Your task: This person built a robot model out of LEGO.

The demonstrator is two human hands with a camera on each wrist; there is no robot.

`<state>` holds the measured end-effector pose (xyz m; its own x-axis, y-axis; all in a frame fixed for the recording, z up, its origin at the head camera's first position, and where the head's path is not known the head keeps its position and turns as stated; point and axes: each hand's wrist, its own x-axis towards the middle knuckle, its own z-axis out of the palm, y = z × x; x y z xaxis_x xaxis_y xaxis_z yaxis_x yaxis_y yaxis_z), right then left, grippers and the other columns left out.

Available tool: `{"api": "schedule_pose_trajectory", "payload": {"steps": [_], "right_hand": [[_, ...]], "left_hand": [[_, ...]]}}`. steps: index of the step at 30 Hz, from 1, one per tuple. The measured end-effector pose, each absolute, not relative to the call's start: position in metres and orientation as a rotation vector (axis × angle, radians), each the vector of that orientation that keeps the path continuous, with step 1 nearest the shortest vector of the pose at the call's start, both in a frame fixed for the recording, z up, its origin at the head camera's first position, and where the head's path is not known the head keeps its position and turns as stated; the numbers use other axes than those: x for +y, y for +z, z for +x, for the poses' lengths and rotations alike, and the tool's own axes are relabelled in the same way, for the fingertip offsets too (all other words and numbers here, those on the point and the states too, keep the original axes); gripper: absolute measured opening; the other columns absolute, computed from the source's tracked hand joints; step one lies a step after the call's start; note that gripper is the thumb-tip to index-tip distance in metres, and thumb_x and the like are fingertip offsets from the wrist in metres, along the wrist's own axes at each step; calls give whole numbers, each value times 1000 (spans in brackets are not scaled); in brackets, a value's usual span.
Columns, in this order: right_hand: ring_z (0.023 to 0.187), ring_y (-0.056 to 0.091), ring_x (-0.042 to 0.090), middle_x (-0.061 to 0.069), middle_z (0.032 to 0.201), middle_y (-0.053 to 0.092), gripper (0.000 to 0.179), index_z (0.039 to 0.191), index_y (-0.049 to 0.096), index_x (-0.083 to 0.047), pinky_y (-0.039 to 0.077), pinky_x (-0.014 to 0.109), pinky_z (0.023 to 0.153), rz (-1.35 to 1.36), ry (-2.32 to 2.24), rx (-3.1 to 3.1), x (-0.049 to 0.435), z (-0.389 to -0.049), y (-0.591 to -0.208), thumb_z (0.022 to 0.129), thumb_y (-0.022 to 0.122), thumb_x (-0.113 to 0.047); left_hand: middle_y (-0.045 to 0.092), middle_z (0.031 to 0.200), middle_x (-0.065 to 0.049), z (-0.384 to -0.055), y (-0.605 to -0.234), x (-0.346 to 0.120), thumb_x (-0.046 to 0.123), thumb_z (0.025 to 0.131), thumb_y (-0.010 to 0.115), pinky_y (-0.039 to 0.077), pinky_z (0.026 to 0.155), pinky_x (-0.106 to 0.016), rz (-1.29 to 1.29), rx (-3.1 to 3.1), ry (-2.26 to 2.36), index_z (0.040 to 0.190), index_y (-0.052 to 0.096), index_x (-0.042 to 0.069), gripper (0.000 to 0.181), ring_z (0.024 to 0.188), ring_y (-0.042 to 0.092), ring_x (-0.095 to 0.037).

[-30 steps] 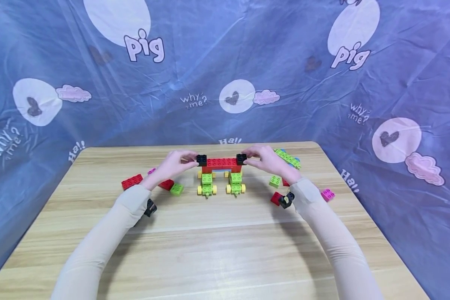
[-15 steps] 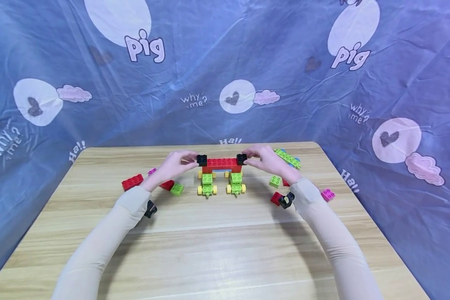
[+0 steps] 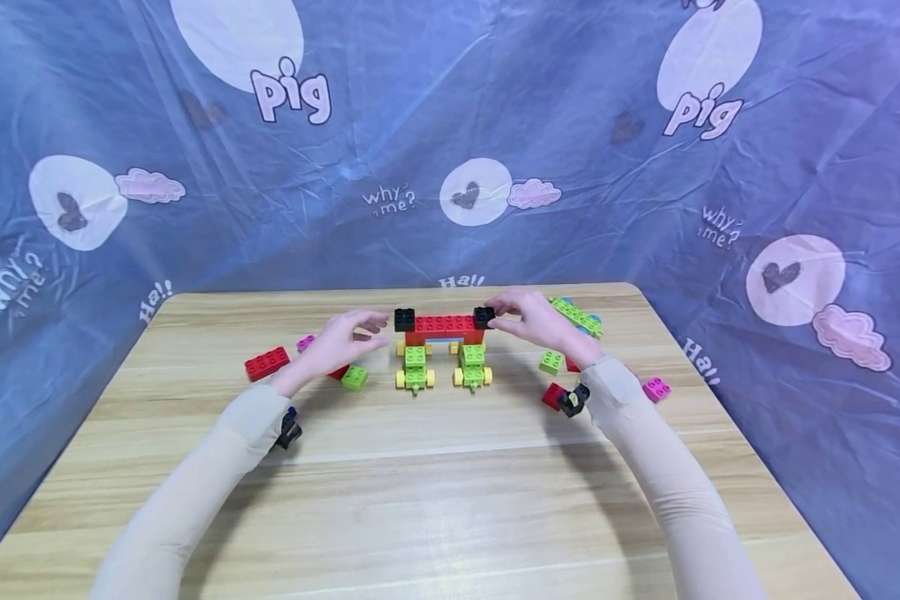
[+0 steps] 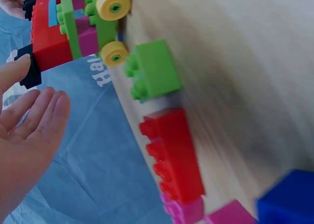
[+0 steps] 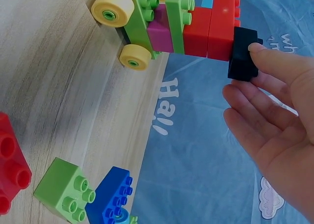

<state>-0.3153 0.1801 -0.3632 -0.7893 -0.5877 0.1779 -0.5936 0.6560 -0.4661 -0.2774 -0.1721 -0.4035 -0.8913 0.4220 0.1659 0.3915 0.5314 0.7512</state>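
Note:
A block structure stands at the table's far middle. Two green wheeled bases (image 3: 415, 358) with yellow wheels (image 5: 135, 57) carry purple bricks (image 5: 160, 30) and a red span (image 3: 444, 325). A black brick sits on each end of the span. My right hand (image 3: 532, 318) pinches the right black brick (image 5: 241, 54) between thumb and fingers. My left hand (image 3: 337, 340) is just left of the left black brick (image 3: 404, 320), apart from it in the head view, fingers loosely extended and holding nothing. In the left wrist view its thumb overlaps that brick.
Left of the structure lie a red brick (image 3: 267, 364), a green brick (image 3: 355, 377) and a pink brick (image 3: 305, 342). On the right are a green brick (image 3: 551, 362), a red brick (image 3: 553, 396), a pink brick (image 3: 656, 389) and a long green piece (image 3: 576, 317). A patterned blue cloth (image 3: 450, 242) hangs behind.
My left hand has let go of the left black brick and drawn back to the left, its fingers spread apart. My right hand stays on its black brick; the structure has not visibly moved.

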Motion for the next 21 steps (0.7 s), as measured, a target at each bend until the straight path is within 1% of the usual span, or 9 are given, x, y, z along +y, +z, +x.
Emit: {"api": "schedule_pose_trajectory", "payload": {"steps": [7,11,21], "right_hand": [[102,70,27,17,117,71,36,125,65,-1,55,45,99,1024,815,-2842,181,-315,-363,92,70,-15],[103,70,28,17,117,71,37,126,65,-1,55,46,99,1023,821,-2838,181,-314,-363,92,70,-15],[103,70,29,18,120,70,38,126,65,1,55,46,98,1037,805,-2827,180,-317,-364,92,70,-15]], "left_hand": [[62,127,-29,-262,-416,-188,8,92,69,55,97,-49,813,2699,1250,129,58,-8,42,113,62,-42],[65,123,-27,-255,-418,-192,7,90,71,57,93,-48,885,2728,1123,124,62,-8,39,110,64,-41],[69,114,-19,-248,-422,-195,3,86,73,57,91,-46,991,2756,851,120,65,-5,36,103,67,-33]]}}
